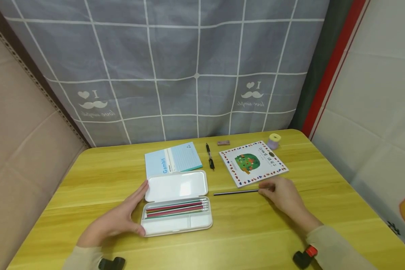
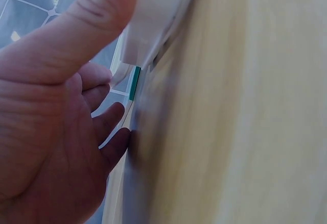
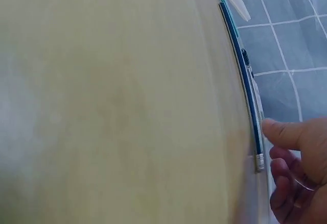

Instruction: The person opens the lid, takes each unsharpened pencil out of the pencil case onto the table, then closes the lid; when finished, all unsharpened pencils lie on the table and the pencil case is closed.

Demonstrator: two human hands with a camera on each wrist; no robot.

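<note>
My left hand is spread against a case; right hand, pinch unclear, at a pencil, likely light, best held midway.

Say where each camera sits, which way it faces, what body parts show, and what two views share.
Head: on the head, facing forward and down at the table; both hands and sleeves show.
Left wrist: facing past the left hand to the white case; only that hand shows.
Right wrist: facing across the tabletop; part of the right hand shows.
Shared: head and right wrist both show the dark pencil.
</note>
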